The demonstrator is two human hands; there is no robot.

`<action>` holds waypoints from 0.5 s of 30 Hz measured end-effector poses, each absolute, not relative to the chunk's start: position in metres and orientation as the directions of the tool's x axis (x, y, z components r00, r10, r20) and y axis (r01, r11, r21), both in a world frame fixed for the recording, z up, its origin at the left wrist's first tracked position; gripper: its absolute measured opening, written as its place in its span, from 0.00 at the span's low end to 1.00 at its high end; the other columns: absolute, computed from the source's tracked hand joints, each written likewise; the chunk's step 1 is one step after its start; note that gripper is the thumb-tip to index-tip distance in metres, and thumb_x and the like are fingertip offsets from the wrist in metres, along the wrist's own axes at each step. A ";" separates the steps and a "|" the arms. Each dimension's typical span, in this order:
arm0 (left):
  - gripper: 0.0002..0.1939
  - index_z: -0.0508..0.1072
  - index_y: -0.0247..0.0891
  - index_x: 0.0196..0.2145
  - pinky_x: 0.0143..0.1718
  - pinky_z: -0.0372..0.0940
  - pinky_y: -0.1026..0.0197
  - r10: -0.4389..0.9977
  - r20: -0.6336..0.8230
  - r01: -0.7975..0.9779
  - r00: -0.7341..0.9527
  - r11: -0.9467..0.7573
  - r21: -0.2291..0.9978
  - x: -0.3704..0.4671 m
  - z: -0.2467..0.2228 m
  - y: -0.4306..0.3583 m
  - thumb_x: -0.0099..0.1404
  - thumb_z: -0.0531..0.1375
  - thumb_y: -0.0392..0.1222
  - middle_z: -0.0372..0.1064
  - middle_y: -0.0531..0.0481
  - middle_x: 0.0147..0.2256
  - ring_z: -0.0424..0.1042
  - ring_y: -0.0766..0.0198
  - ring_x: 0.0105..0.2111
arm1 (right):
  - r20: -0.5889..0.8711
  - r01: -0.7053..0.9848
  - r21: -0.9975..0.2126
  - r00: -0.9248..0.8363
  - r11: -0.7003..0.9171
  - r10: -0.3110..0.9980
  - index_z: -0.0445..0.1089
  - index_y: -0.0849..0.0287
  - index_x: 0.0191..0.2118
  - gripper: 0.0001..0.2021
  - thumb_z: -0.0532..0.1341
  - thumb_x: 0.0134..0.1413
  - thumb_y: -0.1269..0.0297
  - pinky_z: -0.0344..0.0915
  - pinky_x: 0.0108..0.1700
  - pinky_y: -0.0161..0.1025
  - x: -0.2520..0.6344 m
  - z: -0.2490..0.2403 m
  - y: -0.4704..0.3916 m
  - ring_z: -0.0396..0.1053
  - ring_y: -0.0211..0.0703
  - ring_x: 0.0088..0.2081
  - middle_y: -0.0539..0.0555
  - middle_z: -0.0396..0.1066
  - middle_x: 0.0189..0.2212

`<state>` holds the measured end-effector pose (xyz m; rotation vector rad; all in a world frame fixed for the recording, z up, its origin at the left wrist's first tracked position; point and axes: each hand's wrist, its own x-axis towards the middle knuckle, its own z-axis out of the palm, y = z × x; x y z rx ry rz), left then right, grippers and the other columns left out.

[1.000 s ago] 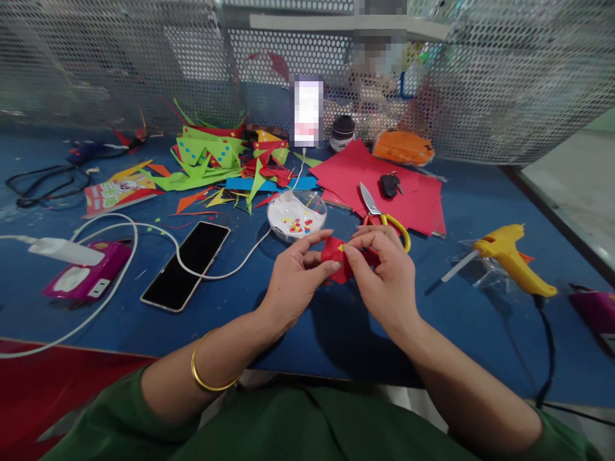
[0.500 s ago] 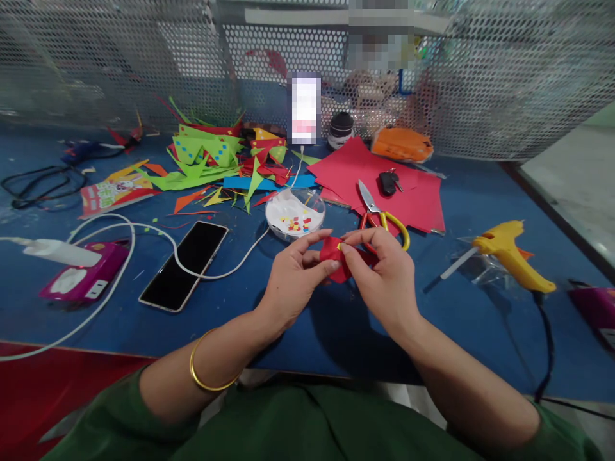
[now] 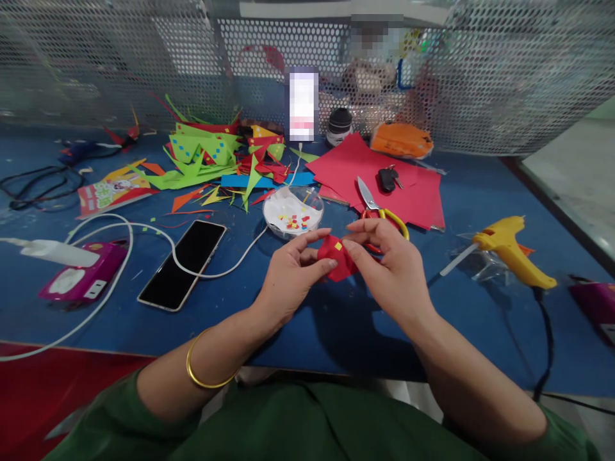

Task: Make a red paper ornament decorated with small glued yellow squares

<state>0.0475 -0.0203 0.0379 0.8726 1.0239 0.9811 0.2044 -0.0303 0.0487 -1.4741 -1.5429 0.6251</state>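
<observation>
A small red paper piece [image 3: 340, 266] is pinched between the thumb and fingers of my left hand [image 3: 293, 269]. One yellow square [image 3: 338, 246] lies on its upper part. My right hand [image 3: 391, 262] touches the paper's right side, its thumb and forefinger bent close together at the edge. Just beyond my hands stands a clear round dish [image 3: 293, 211] with white paper and several tiny coloured squares inside. Scissors [image 3: 369, 195] with yellow and red handles lie behind my right hand, which partly hides the handles.
Red sheets [image 3: 418, 198] with a key fob [image 3: 386, 180] lie behind the scissors. A yellow glue gun [image 3: 514, 250] rests at right. A black phone [image 3: 182, 266], white cable and purple power strip [image 3: 108, 266] are at left. Green paper shapes [image 3: 196, 150] and a lit phone [image 3: 302, 105] stand farther back.
My right hand has shifted slightly right, its fingertips off the yellow square, which now shows fully. More of the red paper is visible; my left hand has barely moved.
</observation>
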 end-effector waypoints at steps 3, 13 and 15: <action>0.30 0.74 0.34 0.54 0.27 0.65 0.67 0.936 -0.274 -0.221 0.222 0.322 0.920 0.048 0.038 -0.021 0.51 0.70 0.33 0.73 0.58 0.22 0.69 0.71 0.22 | 0.192 0.454 -0.883 0.114 0.121 0.975 0.71 0.57 0.43 0.10 0.63 0.56 0.62 0.66 0.33 0.41 0.204 0.050 -0.030 0.75 0.44 0.36 0.52 0.77 0.32; 0.30 0.73 0.33 0.55 0.29 0.65 0.68 0.939 -0.253 -0.164 0.232 0.295 0.941 0.048 0.041 -0.022 0.52 0.69 0.32 0.72 0.60 0.21 0.68 0.72 0.22 | 0.130 0.420 -0.905 0.119 0.068 0.984 0.72 0.57 0.43 0.11 0.66 0.53 0.63 0.66 0.38 0.41 0.203 0.048 -0.029 0.73 0.41 0.34 0.49 0.76 0.30; 0.30 0.73 0.32 0.54 0.29 0.65 0.68 0.938 -0.260 -0.164 0.231 0.301 0.939 0.049 0.041 -0.022 0.52 0.69 0.32 0.72 0.60 0.21 0.68 0.72 0.22 | 0.141 0.425 -0.902 0.124 0.075 0.982 0.72 0.57 0.42 0.10 0.65 0.53 0.64 0.66 0.36 0.40 0.203 0.048 -0.029 0.73 0.41 0.33 0.49 0.76 0.30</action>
